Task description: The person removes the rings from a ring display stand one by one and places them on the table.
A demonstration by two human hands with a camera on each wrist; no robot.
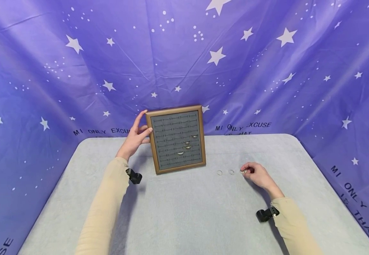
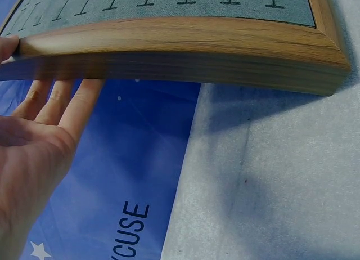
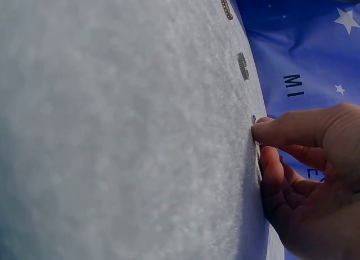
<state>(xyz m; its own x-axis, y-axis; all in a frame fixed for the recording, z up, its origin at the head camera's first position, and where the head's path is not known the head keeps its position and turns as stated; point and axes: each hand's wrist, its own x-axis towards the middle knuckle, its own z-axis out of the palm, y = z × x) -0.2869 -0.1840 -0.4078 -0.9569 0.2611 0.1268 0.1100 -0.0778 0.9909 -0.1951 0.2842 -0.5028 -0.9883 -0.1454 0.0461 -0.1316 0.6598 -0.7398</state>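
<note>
A wood-framed ring display [image 1: 176, 140] stands tilted on the table, with dark grey slotted padding inside. Several rings sit in its slots at the lower right, among them one ring [image 1: 180, 153] nearest the bottom. My left hand [image 1: 135, 139] grips the frame's left edge; in the left wrist view its fingers [image 2: 67, 102] reach behind the wooden rim [image 2: 185, 37]. To the right, my right hand [image 1: 258, 174] pinches a ring [image 1: 242, 172] at the table surface, mostly hidden by the fingertips. Left of it lie a second ring [image 1: 231, 172] and a third ring [image 1: 219, 173].
A pale grey cloth covers the table [image 1: 184, 212]. Purple star-patterned fabric [image 1: 178, 53] hangs along the back and both sides. Each wrist carries a small black camera, such as the left one [image 1: 134, 176].
</note>
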